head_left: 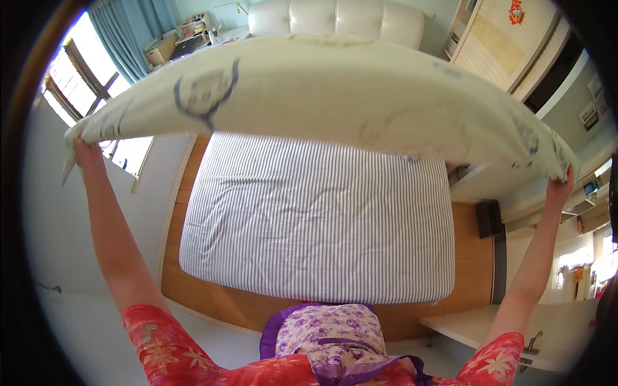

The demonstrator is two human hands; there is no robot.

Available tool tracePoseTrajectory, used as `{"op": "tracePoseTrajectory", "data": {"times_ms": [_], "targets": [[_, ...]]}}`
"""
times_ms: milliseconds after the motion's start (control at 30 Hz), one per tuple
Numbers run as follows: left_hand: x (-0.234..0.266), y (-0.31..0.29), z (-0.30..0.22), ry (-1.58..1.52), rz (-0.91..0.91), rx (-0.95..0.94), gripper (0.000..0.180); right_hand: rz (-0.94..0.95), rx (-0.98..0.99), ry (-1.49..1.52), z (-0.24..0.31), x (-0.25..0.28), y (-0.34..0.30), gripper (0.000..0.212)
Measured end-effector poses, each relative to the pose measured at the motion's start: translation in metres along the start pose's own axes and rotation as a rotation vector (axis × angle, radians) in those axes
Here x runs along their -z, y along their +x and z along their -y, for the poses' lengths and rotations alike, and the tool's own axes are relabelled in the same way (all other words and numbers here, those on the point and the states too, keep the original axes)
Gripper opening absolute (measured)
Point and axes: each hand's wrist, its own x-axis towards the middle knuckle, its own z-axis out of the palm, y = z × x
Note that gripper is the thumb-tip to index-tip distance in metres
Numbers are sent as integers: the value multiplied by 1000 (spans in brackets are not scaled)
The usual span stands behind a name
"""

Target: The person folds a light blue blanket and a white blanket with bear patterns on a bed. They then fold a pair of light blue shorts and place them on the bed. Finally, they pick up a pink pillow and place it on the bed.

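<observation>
A pale green cloth (296, 90) with dark blue line drawings, like a sheet or quilt cover, billows in the air between my raised arms. My left hand (87, 152) grips one corner at the far left, and a short end dangles past the fingers. At the far right my right hand (561, 184) is closed on the opposite corner. Beneath the cloth lies a mattress (315, 225) in a grey-and-white striped cover, lightly wrinkled on its left half. The cloth hides the mattress's far end.
A cream padded headboard (335, 18) stands at the back. Behind the cloth's left part is a desk with a cardboard box (162, 49), near blue curtains (122, 32) and a window. Wooden floor (473, 257) borders the bed; a black box (489, 219) and a white shelf (476, 321) are on the right.
</observation>
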Motion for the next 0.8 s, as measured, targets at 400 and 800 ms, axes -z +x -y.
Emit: {"op": "tracePoseTrajectory", "data": {"times_ms": [400, 800], "targets": [[195, -361, 216, 321, -620, 435, 39, -545, -461, -394, -170, 190, -290, 48], [284, -566, 328, 1754, 1, 666, 46, -826, -753, -68, -362, 284, -400, 45]]}}
